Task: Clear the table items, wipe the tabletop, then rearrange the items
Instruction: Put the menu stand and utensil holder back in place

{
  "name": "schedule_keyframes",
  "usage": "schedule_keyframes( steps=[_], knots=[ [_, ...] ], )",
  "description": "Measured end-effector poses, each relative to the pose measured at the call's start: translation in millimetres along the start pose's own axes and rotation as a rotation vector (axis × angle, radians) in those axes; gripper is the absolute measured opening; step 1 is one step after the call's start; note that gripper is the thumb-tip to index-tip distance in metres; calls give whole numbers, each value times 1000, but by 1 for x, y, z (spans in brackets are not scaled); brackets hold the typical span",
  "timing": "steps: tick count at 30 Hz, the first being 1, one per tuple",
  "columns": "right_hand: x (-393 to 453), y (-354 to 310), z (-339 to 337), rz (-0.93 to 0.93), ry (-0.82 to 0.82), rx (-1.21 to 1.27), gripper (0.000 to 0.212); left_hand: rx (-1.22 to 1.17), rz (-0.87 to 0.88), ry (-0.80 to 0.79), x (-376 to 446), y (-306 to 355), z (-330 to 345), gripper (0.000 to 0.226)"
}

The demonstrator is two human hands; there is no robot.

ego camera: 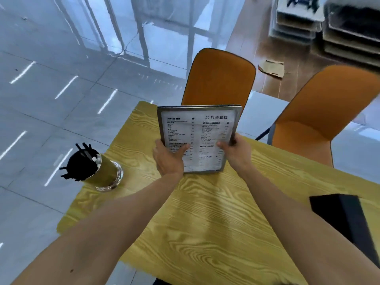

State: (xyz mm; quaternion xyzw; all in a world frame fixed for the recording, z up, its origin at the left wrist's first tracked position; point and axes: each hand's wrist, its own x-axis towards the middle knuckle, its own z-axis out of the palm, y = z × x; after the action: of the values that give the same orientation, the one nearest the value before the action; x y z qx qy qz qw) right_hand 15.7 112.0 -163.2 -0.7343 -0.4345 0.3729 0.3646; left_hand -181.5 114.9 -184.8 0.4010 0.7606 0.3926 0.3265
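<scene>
A framed menu card [200, 128] with printed text stands upright near the far side of the yellow wood-grain table [205, 212]. My left hand [167, 156] grips its lower left edge and my right hand [236, 153] grips its lower right edge. The card's bottom edge is at or just above the tabletop; I cannot tell whether it touches. At the table's left edge stands a clear glass holder [98, 167] filled with black straws and a few white packets. A black box [347, 221] lies at the right edge of the table.
Two orange chairs stand beyond the table, one [220, 79] straight behind the menu and one [320, 112] to the right. Glossy grey floor tiles lie to the left. Stacked trays [329, 23] and a scrap of cardboard [271, 67] sit on the wooden floor at the back right.
</scene>
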Motion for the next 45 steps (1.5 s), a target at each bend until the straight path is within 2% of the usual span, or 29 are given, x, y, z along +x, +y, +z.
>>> schedule_keyframes(
  steps=[8,15,27,45],
  knots=[
    [-67,71,-107,102,175,129,29,22,83,-193,-102,11,59,75],
    [-101,117,-158,156,305,128,29,21,155,-310,-155,12,93,74],
    [-131,149,-184,201,378,157,32,106,221,-390,-191,11,113,70],
    [-133,161,-181,175,342,90,32,210,280,-416,-193,1,103,75]
  ],
)
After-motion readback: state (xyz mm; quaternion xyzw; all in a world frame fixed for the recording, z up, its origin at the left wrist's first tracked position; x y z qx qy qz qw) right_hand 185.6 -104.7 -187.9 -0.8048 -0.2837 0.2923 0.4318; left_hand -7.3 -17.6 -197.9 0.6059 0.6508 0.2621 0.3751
